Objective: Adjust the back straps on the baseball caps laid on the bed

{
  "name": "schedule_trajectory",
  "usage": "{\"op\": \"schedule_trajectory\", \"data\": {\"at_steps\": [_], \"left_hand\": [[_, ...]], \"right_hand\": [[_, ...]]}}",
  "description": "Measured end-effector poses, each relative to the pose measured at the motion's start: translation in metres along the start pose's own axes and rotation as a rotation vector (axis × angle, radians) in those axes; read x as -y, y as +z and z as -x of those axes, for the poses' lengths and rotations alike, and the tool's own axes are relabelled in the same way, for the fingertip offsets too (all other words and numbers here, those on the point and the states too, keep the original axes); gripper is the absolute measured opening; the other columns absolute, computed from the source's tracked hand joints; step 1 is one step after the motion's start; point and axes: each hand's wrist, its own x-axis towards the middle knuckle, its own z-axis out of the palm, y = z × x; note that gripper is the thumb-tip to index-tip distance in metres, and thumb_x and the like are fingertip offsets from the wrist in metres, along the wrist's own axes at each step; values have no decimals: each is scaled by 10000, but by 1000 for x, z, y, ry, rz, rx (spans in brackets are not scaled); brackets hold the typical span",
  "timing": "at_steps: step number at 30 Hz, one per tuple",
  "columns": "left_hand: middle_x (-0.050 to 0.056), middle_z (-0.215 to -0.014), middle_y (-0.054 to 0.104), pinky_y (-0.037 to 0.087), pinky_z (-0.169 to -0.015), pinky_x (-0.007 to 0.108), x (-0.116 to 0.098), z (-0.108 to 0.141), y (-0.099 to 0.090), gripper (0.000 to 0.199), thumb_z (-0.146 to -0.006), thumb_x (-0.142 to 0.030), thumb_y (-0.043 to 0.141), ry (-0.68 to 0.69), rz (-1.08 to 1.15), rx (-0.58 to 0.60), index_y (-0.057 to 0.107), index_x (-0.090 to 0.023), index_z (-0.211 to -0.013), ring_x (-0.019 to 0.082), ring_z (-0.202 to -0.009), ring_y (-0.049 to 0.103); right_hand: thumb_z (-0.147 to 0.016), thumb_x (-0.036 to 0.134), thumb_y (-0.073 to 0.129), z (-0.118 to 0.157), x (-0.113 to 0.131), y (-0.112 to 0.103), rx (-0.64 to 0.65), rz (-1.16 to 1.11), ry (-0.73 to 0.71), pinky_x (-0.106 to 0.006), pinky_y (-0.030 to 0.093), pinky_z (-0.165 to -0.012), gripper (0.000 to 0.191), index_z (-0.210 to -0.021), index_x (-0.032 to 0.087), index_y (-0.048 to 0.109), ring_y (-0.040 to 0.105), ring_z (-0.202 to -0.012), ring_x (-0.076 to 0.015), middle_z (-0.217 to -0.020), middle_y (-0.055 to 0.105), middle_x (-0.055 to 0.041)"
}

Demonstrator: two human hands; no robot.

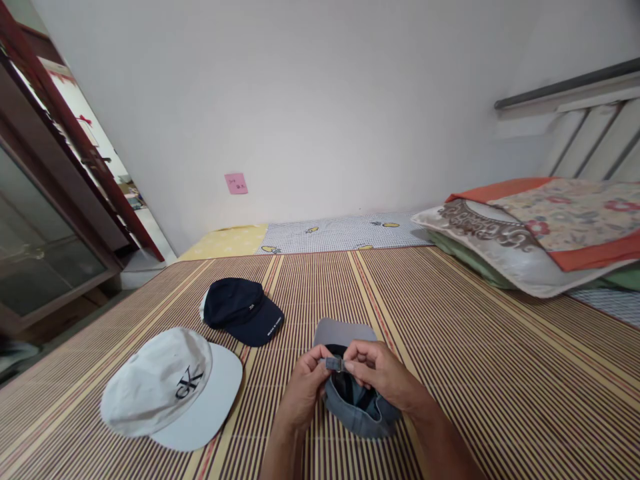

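Note:
A grey-blue cap [361, 417] lies upside down on the striped bamboo mat [470, 373], its inside showing and its grey brim [345, 329] pointing away from me. My left hand [306, 383] pinches one end of the cap's back strap, left of a small metal buckle [340, 365]. On the buckle's other side, my right hand [383, 373] closes its fingers on the strap. To the left rest a white cap [160, 383] with dark letters and, behind it, a navy cap [235, 303] with small white lettering on its brim.
Pillows [530, 233] are stacked at the back right, beneath a grey rail [565, 83]. Patterned cloth [335, 233] runs along the wall behind the mat. A pink note [236, 183] is on the wall. A glass-panelled door [40, 247] stands at the left.

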Motion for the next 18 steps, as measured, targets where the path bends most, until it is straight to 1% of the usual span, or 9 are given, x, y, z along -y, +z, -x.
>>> {"op": "schedule_trajectory", "data": {"at_steps": [6,12,15,18], "left_hand": [[-95,-563,406,192,-478,219,3,0,2,493,-766,-613,816,18,-49,-12,552,-197,-742,71,-505,256],[-96,-573,407,213,-488,214,-1,-1,5,500,-735,-601,840,1,-65,-24,543,-199,-720,71,-514,264],[-100,-566,390,189,-478,221,-3,-1,5,492,-737,-586,841,-5,-96,-29,539,-199,-713,69,-507,243],[-100,-562,398,171,-467,225,-2,-2,5,479,-747,-577,836,-13,-94,-17,544,-199,-721,65,-492,234]], "right_hand": [[-920,284,621,-2,-4,0,4,-1,-3,-242,378,-571,121,-826,209,617,499,-586,-110,-644,523,59],[-910,252,624,0,1,0,-6,70,28,-245,395,-588,119,-800,208,608,530,-619,-116,-685,533,47],[-917,298,646,0,4,-1,7,-31,15,-244,400,-585,89,-908,222,601,522,-602,-116,-661,520,66],[-942,383,649,0,3,-3,42,-142,-11,-247,410,-590,197,-1046,230,581,517,-597,-116,-660,532,76]]}}
